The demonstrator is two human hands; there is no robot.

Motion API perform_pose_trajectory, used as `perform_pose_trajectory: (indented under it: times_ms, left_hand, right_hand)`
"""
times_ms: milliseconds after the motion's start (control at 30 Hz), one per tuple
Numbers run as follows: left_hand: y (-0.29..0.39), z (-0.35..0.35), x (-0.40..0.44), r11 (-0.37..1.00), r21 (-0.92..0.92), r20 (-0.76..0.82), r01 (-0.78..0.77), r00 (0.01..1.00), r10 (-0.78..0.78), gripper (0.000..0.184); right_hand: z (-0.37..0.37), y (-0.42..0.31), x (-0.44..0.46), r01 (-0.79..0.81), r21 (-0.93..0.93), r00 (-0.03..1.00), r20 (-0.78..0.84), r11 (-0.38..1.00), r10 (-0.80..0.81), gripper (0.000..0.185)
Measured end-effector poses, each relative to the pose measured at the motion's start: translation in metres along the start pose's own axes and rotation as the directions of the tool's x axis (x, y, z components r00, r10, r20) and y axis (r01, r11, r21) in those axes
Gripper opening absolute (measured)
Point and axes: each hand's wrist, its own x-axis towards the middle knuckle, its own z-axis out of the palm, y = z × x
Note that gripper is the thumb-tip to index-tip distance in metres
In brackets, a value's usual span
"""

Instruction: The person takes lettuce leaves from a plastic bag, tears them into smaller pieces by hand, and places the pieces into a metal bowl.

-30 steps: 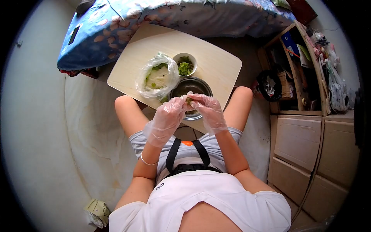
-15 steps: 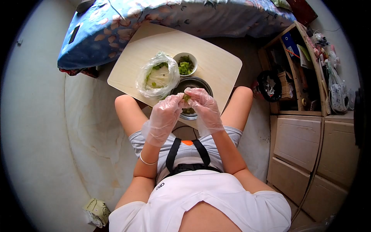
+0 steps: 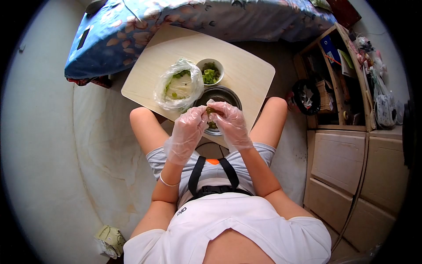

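Observation:
Both of my hands wear clear plastic gloves and meet over a metal bowl (image 3: 238, 97). Between their fingertips is a small green piece that looks like a grape (image 3: 211, 111), mostly covered by the fingers. My left hand (image 3: 187, 130) is closed in a pinch on its left side. On the other side, my right hand (image 3: 231, 123) pinches it too. Greenish pieces show in the metal bowl below. Behind it stands a white bowl (image 3: 222, 70) holding light green scraps. An opened clear plastic bag (image 3: 161, 100) with some green grapes inside lies to the left.
The low, pale table (image 3: 250, 66) carries the bowls and bag, its near edge between my knees. Beyond it is a bed with a blue flowered cover (image 3: 118, 39) and a dark phone (image 3: 83, 38). At right stand a wooden shelf (image 3: 338, 88) and a black-lined bin (image 3: 306, 97).
My fingertips have shifted slightly over the green piece, and the right hand has moved a little left. Less of the piece shows now. The bowls and bag stay in place.

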Motion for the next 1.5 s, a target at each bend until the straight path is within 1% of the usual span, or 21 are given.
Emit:
perform_pose_trajectory:
  times_ms: [133, 200, 367, 533, 667, 733, 767, 833, 867, 900, 933, 967, 1000, 1033, 1100, 1133, 1200, 1233, 1300, 1433, 1500]
  left_hand:
    - [-0.003, 0.005, 0.001, 1.000, -0.012, -0.013, -0.013, 1.000, 0.013, 0.016]
    - [-0.003, 0.005, 0.000, 1.000, 0.002, -0.011, -0.017, 1.000, 0.017, 0.015]
    - [-0.002, 0.005, 0.001, 0.998, 0.055, 0.007, -0.024, 1.000, 0.024, 0.015]
    - [-0.002, 0.004, 0.002, 0.998, 0.014, 0.014, 0.061, 0.998, -0.061, 0.012]
    - [-0.011, 0.003, 0.004, 0.997, -0.073, -0.006, 0.026, 1.000, -0.027, 0.014]
    - [-0.014, 0.002, 0.004, 0.972, -0.213, 0.016, 0.100, 0.995, -0.099, 0.016]
    - [-0.017, 0.004, 0.003, 0.972, -0.212, 0.016, 0.100, 0.995, -0.099, 0.016]
    - [-0.020, 0.005, 0.001, 0.872, -0.389, 0.147, 0.296, 0.955, -0.259, 0.015]
    - [-0.021, 0.006, -0.001, 0.872, -0.389, 0.147, 0.297, 0.955, -0.259, 0.015]
    - [-0.016, 0.003, -0.001, 0.745, -0.525, 0.235, 0.411, 0.911, -0.338, 0.015]
    - [-0.014, 0.001, -0.001, 0.583, -0.630, 0.333, 0.513, 0.857, -0.394, 0.015]
    - [-0.016, 0.002, -0.002, 0.583, -0.630, 0.333, 0.513, 0.857, -0.394, 0.015]
    - [-0.018, 0.004, -0.003, 0.499, -0.685, 0.368, 0.531, 0.843, -0.393, 0.015]
    - [-0.019, 0.006, -0.004, 0.410, -0.731, 0.401, 0.545, 0.830, -0.387, 0.017]
    - [-0.020, 0.008, -0.004, 0.402, -0.734, 0.409, 0.547, 0.829, -0.382, 0.017]
    - [-0.020, 0.009, -0.003, 0.394, -0.737, 0.416, 0.549, 0.828, -0.376, 0.017]
    - [-0.017, 0.010, -0.003, 0.385, -0.738, 0.420, 0.554, 0.824, -0.381, 0.018]
    - [-0.016, 0.011, -0.003, 0.376, -0.739, 0.424, 0.560, 0.819, -0.387, 0.018]
    - [-0.015, 0.010, -0.002, 0.363, -0.747, 0.440, 0.557, 0.824, -0.358, 0.018]
    - [-0.019, 0.014, -0.004, 0.331, -0.759, 0.460, 0.560, 0.822, -0.336, 0.018]
    - [-0.019, 0.014, -0.004, 0.314, -0.771, 0.444, 0.555, 0.820, -0.361, 0.017]
  right_hand:
    - [-0.002, 0.005, 0.001, 0.011, -0.052, 1.000, 0.002, 0.999, -0.011, 0.030]
    - [0.001, 0.004, 0.000, -0.040, 0.050, 0.997, -0.067, 0.998, 0.044, 0.026]
    - [0.001, 0.005, 0.001, -0.056, 0.075, 0.997, -0.054, 0.996, 0.060, 0.026]
    - [0.000, 0.014, 0.003, -0.070, 0.111, 0.997, -0.004, 0.991, 0.071, 0.025]
    - [0.001, 0.005, 0.004, -0.149, 0.322, 0.988, 0.017, 0.935, 0.151, 0.026]
    - [-0.001, 0.003, 0.006, -0.180, 0.390, 0.983, 0.031, 0.903, 0.183, 0.026]
    - [-0.003, 0.007, 0.007, -0.230, 0.448, 0.973, 0.080, 0.864, 0.217, 0.026]
    - [-0.008, 0.019, 0.009, -0.280, 0.501, 0.960, 0.132, 0.819, 0.247, 0.027]
    - [-0.011, 0.028, 0.010, -0.295, 0.611, 0.955, 0.203, 0.735, 0.214, 0.027]
    - [-0.011, 0.027, 0.011, -0.314, 0.705, 0.948, 0.268, 0.636, 0.171, 0.028]
    - [-0.012, 0.025, 0.011, -0.314, 0.705, 0.948, 0.269, 0.636, 0.171, 0.028]
    - [-0.013, 0.022, 0.010, -0.357, 0.722, 0.934, 0.260, 0.592, 0.245, 0.028]
    - [-0.012, 0.016, 0.009, -0.396, 0.739, 0.913, 0.254, 0.545, 0.319, 0.029]
    - [-0.011, 0.013, 0.009, -0.396, 0.740, 0.913, 0.254, 0.544, 0.319, 0.029]
    - [-0.009, 0.010, 0.008, -0.297, 0.742, 0.948, 0.150, 0.601, 0.282, 0.029]
    - [-0.009, 0.011, 0.008, -0.297, 0.743, 0.948, 0.150, 0.601, 0.282, 0.029]
    - [-0.012, 0.015, 0.007, -0.277, 0.634, 0.961, 0.174, 0.722, 0.216, 0.029]
    - [-0.012, 0.018, 0.007, -0.276, 0.634, 0.961, 0.173, 0.723, 0.216, 0.029]
    - [-0.011, 0.023, 0.006, -0.178, 0.481, 0.984, 0.106, 0.859, 0.145, 0.030]
    - [-0.014, 0.020, 0.007, -0.267, 0.508, 0.964, 0.124, 0.819, 0.237, 0.028]
    - [-0.013, 0.020, 0.006, -0.278, 0.633, 0.960, 0.151, 0.722, 0.237, 0.027]
